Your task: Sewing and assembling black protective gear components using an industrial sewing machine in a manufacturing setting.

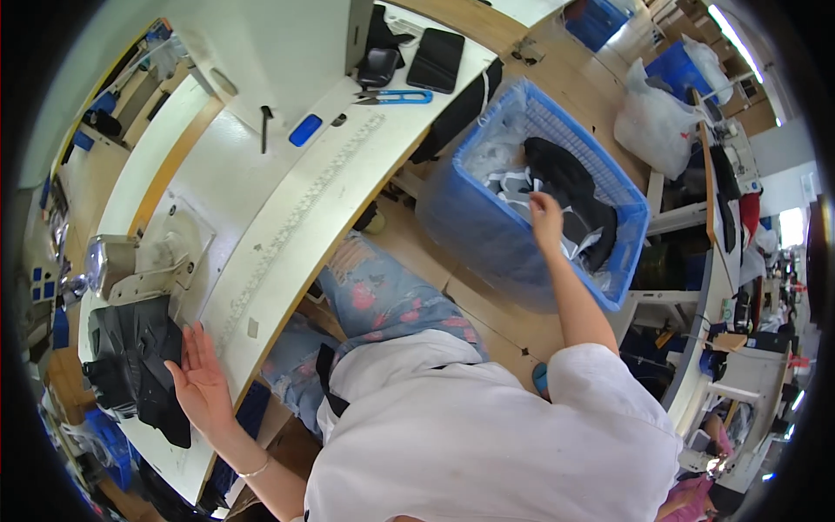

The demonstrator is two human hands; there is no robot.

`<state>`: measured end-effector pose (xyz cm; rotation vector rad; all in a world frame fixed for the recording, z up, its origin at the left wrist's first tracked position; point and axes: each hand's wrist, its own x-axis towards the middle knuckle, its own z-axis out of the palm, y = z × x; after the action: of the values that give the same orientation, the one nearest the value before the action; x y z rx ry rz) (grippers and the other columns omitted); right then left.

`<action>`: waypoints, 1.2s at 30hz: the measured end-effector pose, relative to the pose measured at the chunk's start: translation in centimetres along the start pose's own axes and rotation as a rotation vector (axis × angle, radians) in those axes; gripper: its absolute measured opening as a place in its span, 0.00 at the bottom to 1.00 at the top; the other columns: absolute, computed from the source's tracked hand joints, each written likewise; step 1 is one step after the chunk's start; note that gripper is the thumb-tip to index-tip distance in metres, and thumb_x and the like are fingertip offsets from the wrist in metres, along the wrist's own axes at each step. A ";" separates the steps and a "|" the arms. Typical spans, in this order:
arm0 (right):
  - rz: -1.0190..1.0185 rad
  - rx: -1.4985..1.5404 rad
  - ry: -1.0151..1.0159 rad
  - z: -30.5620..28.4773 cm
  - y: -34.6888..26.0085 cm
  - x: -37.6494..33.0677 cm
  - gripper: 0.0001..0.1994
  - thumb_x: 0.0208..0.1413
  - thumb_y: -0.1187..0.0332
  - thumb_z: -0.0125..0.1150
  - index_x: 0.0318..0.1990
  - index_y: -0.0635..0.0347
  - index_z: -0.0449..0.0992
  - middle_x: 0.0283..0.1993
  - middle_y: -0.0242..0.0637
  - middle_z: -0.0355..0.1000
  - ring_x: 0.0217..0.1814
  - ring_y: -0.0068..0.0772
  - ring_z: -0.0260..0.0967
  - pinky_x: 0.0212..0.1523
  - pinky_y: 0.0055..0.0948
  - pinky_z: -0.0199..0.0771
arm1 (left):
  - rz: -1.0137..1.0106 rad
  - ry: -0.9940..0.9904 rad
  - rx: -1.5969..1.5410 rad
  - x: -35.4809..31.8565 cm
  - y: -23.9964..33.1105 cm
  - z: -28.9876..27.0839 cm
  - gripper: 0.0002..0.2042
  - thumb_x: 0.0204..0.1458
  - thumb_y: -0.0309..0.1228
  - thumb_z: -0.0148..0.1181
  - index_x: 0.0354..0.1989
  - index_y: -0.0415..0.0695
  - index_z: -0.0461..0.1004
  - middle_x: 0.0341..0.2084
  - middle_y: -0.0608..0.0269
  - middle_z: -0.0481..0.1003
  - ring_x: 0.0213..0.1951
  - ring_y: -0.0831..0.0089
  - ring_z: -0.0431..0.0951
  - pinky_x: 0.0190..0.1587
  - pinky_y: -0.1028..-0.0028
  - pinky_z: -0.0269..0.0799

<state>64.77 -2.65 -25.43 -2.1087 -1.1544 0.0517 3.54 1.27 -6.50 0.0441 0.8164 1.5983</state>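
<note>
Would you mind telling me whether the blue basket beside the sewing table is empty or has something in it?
It has things in it: the blue basket holds dark garments and pale pieces over a clear liner, and the right hand reaches in.

White short-sleeved top, patterned blue jeans

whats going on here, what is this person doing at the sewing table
A person in a white top sits at a pale work table. The right hand reaches down into a blue plastic basket beside the table, resting on the dark and white fabric pieces inside; whether its grip has closed on them is unclear. The left hand lies flat and open on the table, touching the edge of a stack of black fabric. Blue-handled snips lie farther along the table.
</note>
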 end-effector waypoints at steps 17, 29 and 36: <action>0.313 0.695 0.633 -9.7 -7.1 3.1 0.16 0.54 0.68 0.60 0.47 0.67 0.67 0.41 0.38 0.69 0.40 0.26 0.65 0.43 0.27 0.65 | -0.624 -0.769 0.788 -4.5 -16.2 6.8 0.23 0.61 0.40 0.47 0.58 0.36 0.60 0.46 0.50 0.72 0.46 0.57 0.75 0.47 0.60 0.74; 0.428 0.552 -0.240 -9.4 -13.4 -7.3 0.21 0.59 0.63 0.56 0.56 0.61 0.65 0.53 0.39 0.67 0.53 0.31 0.65 0.57 0.34 0.63 | -0.120 -0.852 0.823 -3.8 -17.6 10.8 0.22 0.52 0.18 0.57 0.57 0.38 0.65 0.45 0.65 0.74 0.46 0.79 0.72 0.51 0.76 0.67; -0.530 0.324 -0.480 -8.5 -25.4 -0.7 0.29 0.53 0.70 0.54 0.64 0.61 0.59 0.65 0.40 0.59 0.68 0.38 0.53 0.67 0.34 0.48 | -0.174 -0.860 0.919 -3.4 -11.4 9.6 0.19 0.53 0.18 0.54 0.55 0.37 0.68 0.43 0.66 0.75 0.44 0.81 0.72 0.50 0.77 0.67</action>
<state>49.15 0.62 -3.91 -1.4898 -1.8179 0.4837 18.54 2.41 -3.84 1.1926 0.7506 0.7798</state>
